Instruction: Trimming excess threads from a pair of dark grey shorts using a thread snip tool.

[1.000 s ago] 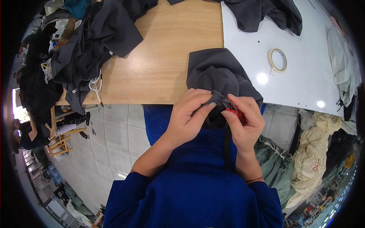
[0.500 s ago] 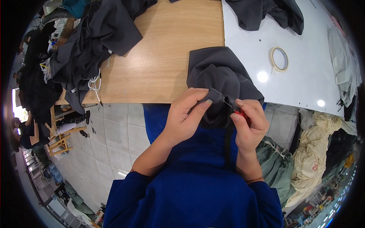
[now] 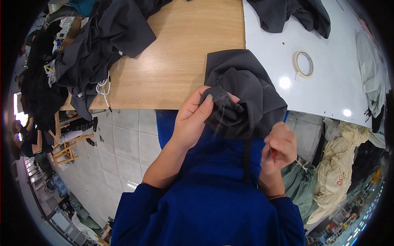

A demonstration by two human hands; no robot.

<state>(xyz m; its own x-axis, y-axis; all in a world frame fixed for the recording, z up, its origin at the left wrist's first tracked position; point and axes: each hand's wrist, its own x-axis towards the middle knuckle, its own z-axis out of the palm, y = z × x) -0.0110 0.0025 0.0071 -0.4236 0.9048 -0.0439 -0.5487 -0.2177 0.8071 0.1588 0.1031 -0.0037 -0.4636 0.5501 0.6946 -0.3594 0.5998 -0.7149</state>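
Blurred right hand (image 3: pixel 282 144) curls round a mostly hidden red object (image 3: pixel 272 153); left hand (image 3: pixel 192 117) pinches stitched grey cloth (image 3: pixel 248 88) at its two o'clock, draped over the table edge (image 3: pixel 139 109), long axis eleven-to-five

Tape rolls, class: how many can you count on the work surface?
1. The pale tape roll lies on the white tabletop, right of the grey cloth in the left hand. Others could be hidden under the heaped dark cloth at far left.
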